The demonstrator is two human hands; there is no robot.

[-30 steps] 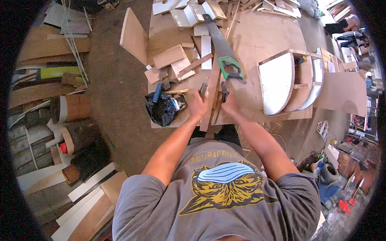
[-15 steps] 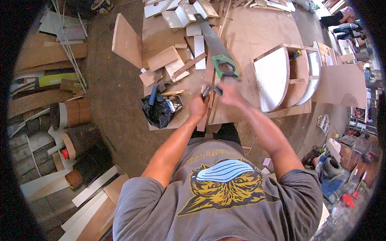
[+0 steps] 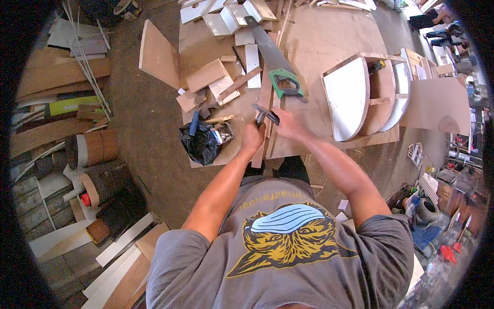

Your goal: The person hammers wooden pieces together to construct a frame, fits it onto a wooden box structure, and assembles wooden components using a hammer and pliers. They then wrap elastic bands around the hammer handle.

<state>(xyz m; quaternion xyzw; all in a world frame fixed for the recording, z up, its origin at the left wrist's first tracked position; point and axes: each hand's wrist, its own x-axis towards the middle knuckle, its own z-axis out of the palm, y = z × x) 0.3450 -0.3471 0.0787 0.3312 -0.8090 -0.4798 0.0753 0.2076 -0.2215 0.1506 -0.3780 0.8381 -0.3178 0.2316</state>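
My left hand point(image 3: 251, 136) is closed round the shaft of what looks like a hammer point(image 3: 266, 114). Its metal head points up and lies crosswise, with the dark end toward my right hand point(image 3: 289, 124). The fingers of that hand are curled beside the dark end; what they grip, if anything, is hidden. Below both hands, long narrow wooden strips point(image 3: 265, 98) run across the work board. Just beyond my right hand lies a handsaw point(image 3: 275, 64) with a green handle, its blade pointing away from me.
Left of my hands sits a black plastic bag point(image 3: 199, 144) with small items beside it. Wood offcuts point(image 3: 207, 75) lie beyond it. A curved shelf unit point(image 3: 349, 103) stands on the right of the plywood board point(image 3: 337, 31). Other people point(image 3: 442, 36) are at the far right.
The hammer's head has turned, so more of it shows between my hands. My right hand, blurred before, is now sharper and slightly lower. The view has shifted slightly.
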